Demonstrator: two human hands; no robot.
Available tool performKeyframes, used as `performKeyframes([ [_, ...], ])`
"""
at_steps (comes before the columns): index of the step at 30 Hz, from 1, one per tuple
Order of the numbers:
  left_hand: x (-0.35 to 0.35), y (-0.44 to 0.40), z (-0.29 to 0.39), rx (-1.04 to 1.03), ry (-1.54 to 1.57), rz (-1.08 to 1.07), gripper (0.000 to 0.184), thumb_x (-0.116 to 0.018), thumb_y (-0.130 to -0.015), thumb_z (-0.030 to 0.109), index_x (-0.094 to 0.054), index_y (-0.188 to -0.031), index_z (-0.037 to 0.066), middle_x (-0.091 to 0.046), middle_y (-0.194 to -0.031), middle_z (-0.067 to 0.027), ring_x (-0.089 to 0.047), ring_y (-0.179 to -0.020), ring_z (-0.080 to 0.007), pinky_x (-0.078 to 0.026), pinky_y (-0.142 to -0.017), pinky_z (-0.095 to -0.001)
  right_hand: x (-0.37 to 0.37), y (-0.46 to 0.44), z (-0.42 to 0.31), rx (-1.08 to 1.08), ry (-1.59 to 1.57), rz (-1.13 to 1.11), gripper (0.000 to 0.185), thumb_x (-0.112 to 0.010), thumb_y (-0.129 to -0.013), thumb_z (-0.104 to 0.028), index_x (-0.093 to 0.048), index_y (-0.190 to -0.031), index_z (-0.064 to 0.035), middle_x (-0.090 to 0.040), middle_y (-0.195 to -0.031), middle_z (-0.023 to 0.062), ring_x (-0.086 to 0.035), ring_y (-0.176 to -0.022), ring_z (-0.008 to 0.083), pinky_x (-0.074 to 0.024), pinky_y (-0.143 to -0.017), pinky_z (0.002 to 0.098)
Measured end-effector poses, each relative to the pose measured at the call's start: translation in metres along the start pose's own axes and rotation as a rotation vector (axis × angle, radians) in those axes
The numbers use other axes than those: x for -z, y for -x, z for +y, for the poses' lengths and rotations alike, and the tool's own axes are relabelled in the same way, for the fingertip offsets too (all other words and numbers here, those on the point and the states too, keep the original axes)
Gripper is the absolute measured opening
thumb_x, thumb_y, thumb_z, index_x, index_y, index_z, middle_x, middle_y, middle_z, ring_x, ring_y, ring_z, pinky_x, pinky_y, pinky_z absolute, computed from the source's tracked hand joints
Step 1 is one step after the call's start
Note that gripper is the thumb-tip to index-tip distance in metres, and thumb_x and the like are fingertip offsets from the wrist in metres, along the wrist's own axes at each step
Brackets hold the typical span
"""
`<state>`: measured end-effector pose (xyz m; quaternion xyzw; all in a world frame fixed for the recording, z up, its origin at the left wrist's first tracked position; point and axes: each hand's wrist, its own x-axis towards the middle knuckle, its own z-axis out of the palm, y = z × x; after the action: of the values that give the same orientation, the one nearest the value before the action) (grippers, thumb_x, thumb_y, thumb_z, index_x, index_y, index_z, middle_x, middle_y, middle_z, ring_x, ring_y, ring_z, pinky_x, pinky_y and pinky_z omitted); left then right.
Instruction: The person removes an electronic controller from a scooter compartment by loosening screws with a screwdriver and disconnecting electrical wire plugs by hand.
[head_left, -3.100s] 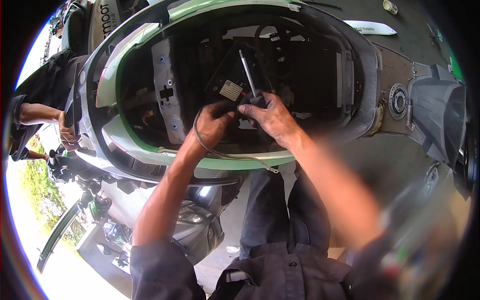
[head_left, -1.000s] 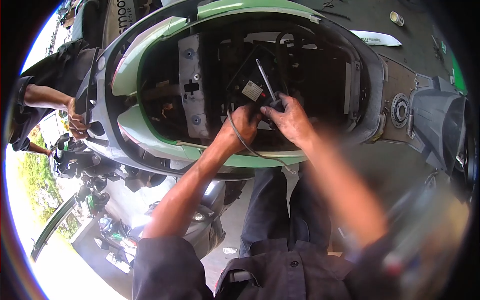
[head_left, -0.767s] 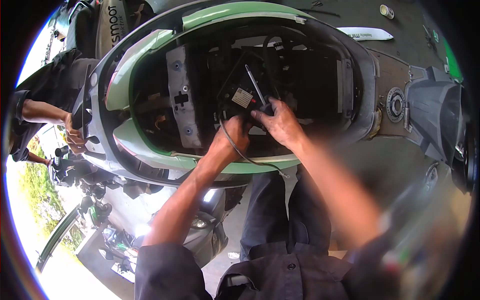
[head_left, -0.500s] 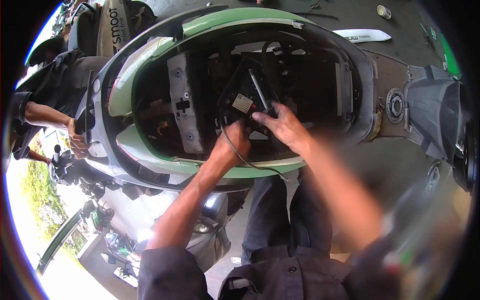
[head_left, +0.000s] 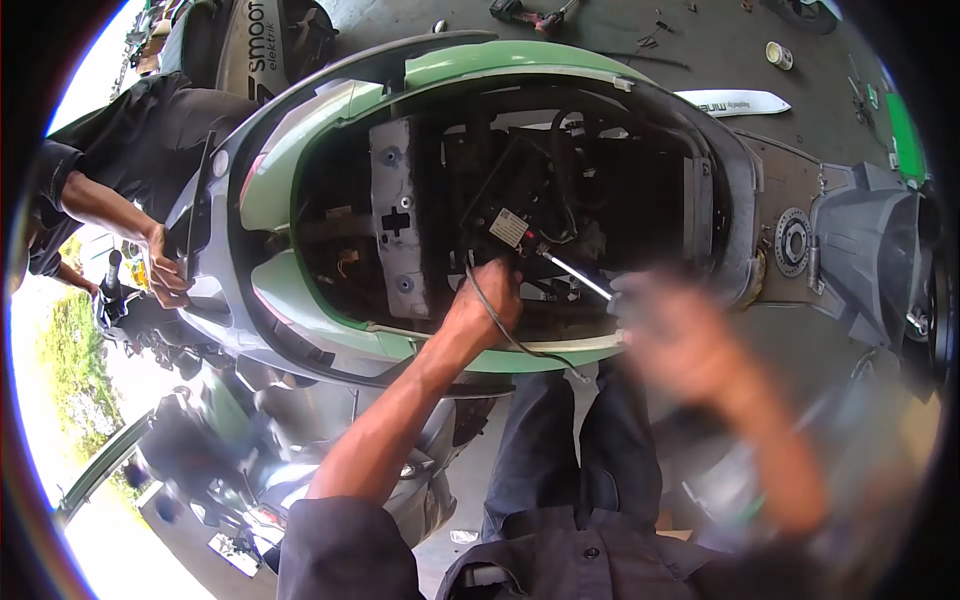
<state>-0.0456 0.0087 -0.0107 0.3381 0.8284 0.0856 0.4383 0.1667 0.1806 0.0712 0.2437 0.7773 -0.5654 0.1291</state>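
A black unit with a pale label (head_left: pixel 509 228) lies inside the open body of a green scooter (head_left: pixel 450 64). My left hand (head_left: pixel 488 300) reaches in at the unit's lower end; its fingers are curled, and what they hold is hidden. A thin grey cable (head_left: pixel 497 322) runs over that hand and out past the body's rim. A silver-handled ratchet wrench (head_left: pixel 578 275) has its dark head against the unit's right side. My right hand (head_left: pixel 665 325), smeared by motion, is closed around the wrench's outer end.
A co-worker's hand (head_left: pixel 167 270) rests at the scooter's tail on the left. A silver-grey bracket (head_left: pixel 398 245) crosses the body's interior. On the floor beyond are a white panel (head_left: pixel 735 103), a small tin (head_left: pixel 779 55) and a power tool (head_left: pixel 532 15).
The wrench's handle has swung from pointing up and away to pointing right and toward me. My right hand has moved right, from the wrench's head to its outer end. My left hand stays at the unit.
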Motion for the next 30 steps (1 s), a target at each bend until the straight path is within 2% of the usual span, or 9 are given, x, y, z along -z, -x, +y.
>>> performKeyframes([
  [1,0.0,0.0,0.0,-0.008,0.002,0.001,0.026,-0.054,-0.095,0.016,-0.063,-0.104,-0.006,-0.065,-0.093,-0.0343,-0.063,-0.095,-0.0518,-0.051,-0.079,-0.0558,-0.003,-0.001,0.002,0.034,-0.02,0.043,0.045,-0.065,-0.088,-0.009,-0.052,-0.13,-0.0018,-0.067,-0.108,0.0231,-0.064,-0.101,0.0428,-0.0506,-0.088,0.045],
  [19,0.0,0.001,-0.002,0.008,0.034,0.022,0.025,-0.056,-0.094,0.017,-0.064,-0.099,-0.007,-0.064,-0.093,-0.0349,-0.062,-0.095,-0.0523,-0.052,-0.08,-0.055,-0.012,-0.022,0.003,-0.01,-0.067,0.015,0.042,-0.065,-0.088,-0.009,-0.054,-0.128,-0.0029,-0.069,-0.1,0.0228,-0.067,-0.093,0.0412,-0.0519,-0.082,0.0445],
  [28,0.002,0.001,0.001,0.009,0.037,0.033,0.026,-0.056,-0.095,0.017,-0.064,-0.097,-0.007,-0.064,-0.09,-0.0359,-0.062,-0.095,-0.0533,-0.052,-0.08,-0.056,-0.006,-0.027,-0.001,0.103,0.157,0.033,0.048,-0.067,-0.085,-0.01,-0.056,-0.131,-0.0011,-0.064,-0.095,0.0211,-0.065,-0.085,0.0419,-0.0531,-0.077,0.046],
  [30,0.0,0.001,-0.001,0.003,0.022,0.035,0.026,-0.056,-0.095,0.017,-0.064,-0.098,-0.007,-0.064,-0.09,-0.0357,-0.062,-0.094,-0.0534,-0.052,-0.08,-0.0562,0.005,-0.034,-0.01,0.132,0.199,0.005,0.045,-0.066,-0.084,-0.008,-0.057,-0.127,0.0001,-0.062,-0.095,0.0209,-0.064,-0.088,0.0424,-0.0525,-0.08,0.0464],
])
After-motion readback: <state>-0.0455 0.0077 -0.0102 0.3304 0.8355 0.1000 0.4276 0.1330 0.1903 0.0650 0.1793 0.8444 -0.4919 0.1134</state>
